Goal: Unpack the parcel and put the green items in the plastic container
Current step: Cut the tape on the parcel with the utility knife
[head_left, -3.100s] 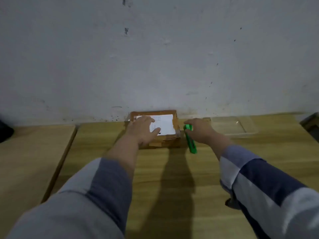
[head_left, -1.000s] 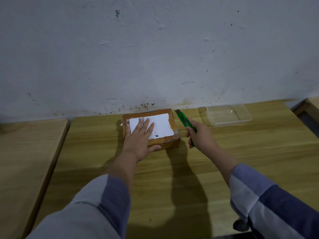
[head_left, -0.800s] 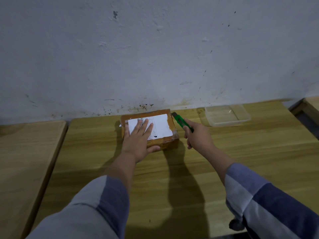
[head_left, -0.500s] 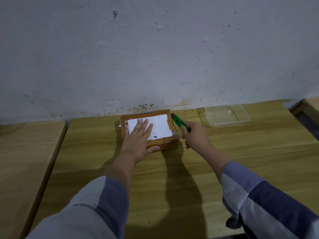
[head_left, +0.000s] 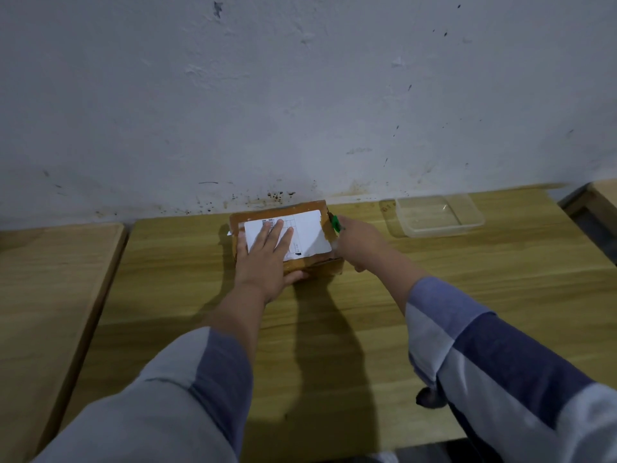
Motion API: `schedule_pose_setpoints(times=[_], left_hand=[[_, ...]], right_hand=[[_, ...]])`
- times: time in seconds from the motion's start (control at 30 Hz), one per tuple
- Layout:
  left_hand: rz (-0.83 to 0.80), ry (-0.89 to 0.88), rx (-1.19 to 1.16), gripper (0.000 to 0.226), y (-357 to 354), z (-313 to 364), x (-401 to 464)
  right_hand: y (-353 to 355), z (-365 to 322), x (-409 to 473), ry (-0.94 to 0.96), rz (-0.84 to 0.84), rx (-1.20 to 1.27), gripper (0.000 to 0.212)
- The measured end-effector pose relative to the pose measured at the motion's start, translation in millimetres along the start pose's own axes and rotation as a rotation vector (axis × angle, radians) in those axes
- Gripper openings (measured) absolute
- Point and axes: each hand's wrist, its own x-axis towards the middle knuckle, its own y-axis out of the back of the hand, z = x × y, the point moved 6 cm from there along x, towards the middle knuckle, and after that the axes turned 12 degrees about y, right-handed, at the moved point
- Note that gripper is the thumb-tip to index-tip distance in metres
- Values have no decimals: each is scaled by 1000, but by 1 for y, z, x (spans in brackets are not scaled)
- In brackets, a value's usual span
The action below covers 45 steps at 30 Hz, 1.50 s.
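Observation:
A brown taped parcel (head_left: 309,210) with a white label lies on the wooden table by the wall. My left hand (head_left: 267,259) rests flat on its top, fingers spread over the label. My right hand (head_left: 362,243) grips a green utility knife (head_left: 335,223), whose tip touches the parcel's right edge near the far corner. Most of the knife is hidden inside my fist. A clear plastic container (head_left: 440,217) sits to the right of the parcel, with nothing in it.
The wooden table (head_left: 500,279) runs along a stained white wall (head_left: 300,95). A second wooden table (head_left: 43,279) stands on the left across a narrow gap. Another wooden piece (head_left: 601,198) shows at the far right edge.
My right hand carried the green knife leftward until its tip met the parcel's right edge. My left hand stayed flat on the label, and the parcel did not move.

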Motion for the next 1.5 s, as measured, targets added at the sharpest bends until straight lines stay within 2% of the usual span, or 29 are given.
schedule_pose_setpoints(times=[0.13,0.3,0.67,0.8,0.87,1.13,1.27,1.37,1.5], left_hand=[[-4,9,-3,89,0,0,0],[-3,14,-18,93,0,0,0],[-3,19,-10,93,2,0,-2],[-5,62,-24,94,1,3,-7],[-8,97,-41,94,0,7,-12],[-54,298,-111,87,-2,36,-40],[-80,283,-66,87,4,39,-42],[-84,264,-129,85,11,36,-38],[-52,-4,-168,70,18,41,-27]], right_hand=[[3,3,-24,4,-7,60,42],[-2,6,-52,20,-46,-118,60],[-19,29,-74,-69,170,363,47],[-26,40,-81,-135,384,559,46],[-32,40,-78,-139,446,586,52],[-50,27,-45,-245,509,660,74],[-48,38,-34,-333,551,670,84],[-44,44,-25,-342,532,699,84],[-30,56,-10,-338,527,721,85]])
